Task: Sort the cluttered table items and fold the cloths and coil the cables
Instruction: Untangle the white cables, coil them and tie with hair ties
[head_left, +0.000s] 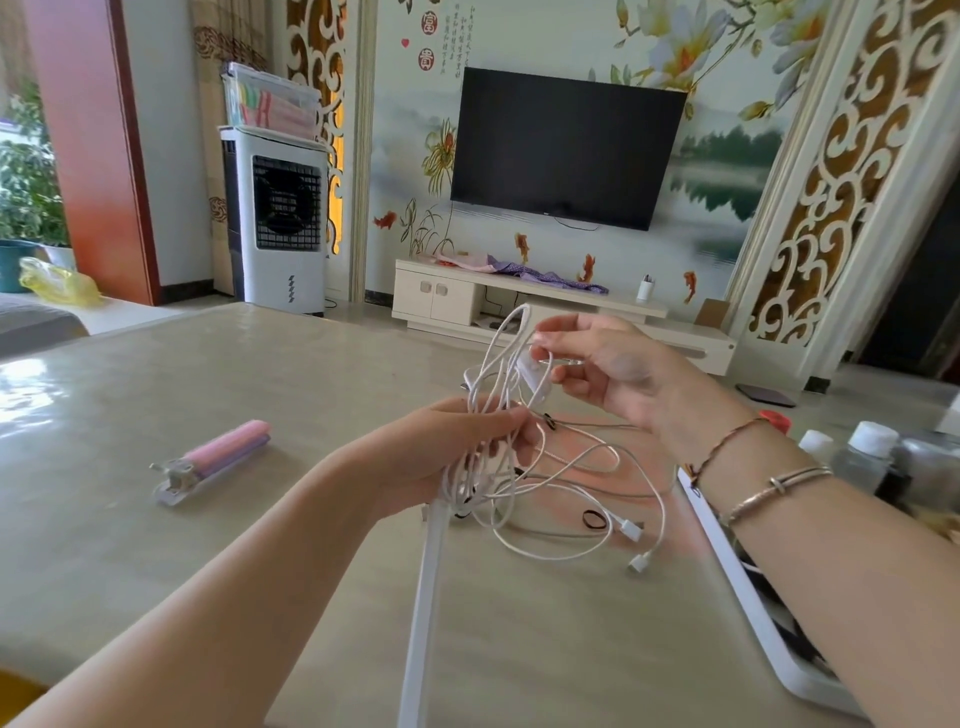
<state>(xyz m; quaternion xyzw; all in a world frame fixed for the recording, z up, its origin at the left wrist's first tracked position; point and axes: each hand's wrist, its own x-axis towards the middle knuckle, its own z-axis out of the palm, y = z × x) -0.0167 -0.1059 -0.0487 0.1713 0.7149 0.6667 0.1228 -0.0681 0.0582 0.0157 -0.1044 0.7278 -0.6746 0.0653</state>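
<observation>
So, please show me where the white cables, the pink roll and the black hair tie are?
white cables (566, 467), head view, on a loose loop lying on the table.
pink roll (228, 448), head view, on the middle of its pink side.
black hair tie (595, 519), head view, on the ring by the plug.

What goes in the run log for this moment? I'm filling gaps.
stage: coiling | left hand: grips white cable bundle | right hand: pinches a loop | table: pink roll
</observation>
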